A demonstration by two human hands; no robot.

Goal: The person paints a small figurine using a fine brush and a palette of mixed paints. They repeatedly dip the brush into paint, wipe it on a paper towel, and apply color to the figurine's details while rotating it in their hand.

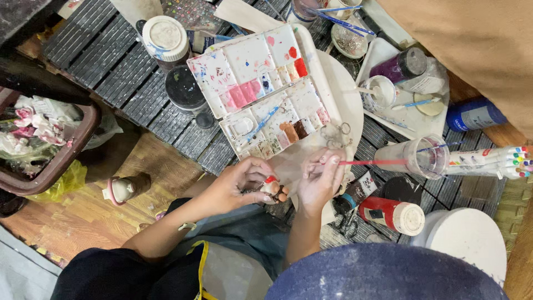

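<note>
A dark slatted tabletop (119, 66) carries a paint-stained plastic palette (261, 89). Near its front edge, left hand (236, 186) fingers pinch a small glossy figurine (271, 188); right hand (321, 178) fingers grip a thin red brush (372, 162).

Soft, even indoor light, faint shadows, sharp centre, slight wide-angle bending and blur at the edges.

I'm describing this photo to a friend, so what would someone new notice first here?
The open paint palette, smeared with pinks, red and browns, fills the middle of the slatted table. Just below it, the left hand holds a small red-topped figurine while the right hand grips a red-handled brush. At the right edge lies a row of coloured markers, beside a clear cup.
</note>
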